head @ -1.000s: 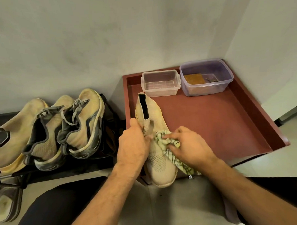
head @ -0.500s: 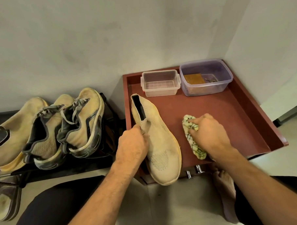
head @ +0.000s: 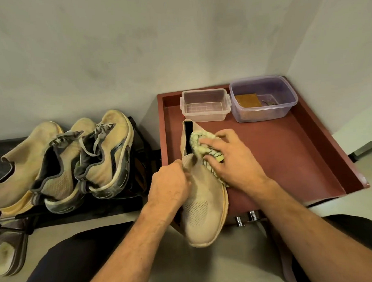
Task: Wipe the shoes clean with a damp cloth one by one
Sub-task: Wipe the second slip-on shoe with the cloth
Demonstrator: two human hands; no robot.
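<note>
The beige slip-on shoe (head: 201,195) lies on the red tray (head: 292,157), its toe hanging over the near rim at 6 o'clock. The left hand (head: 169,187) pinches the shoe's collar from 9 o'clock. The right hand (head: 232,158) presses the striped cloth (head: 199,143) against the ankle, fingers curled over it.

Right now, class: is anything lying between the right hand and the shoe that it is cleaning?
Only the checked cloth, which the right hand presses onto the beige slip-on shoe near its collar. Nothing else visible intervenes.
</note>
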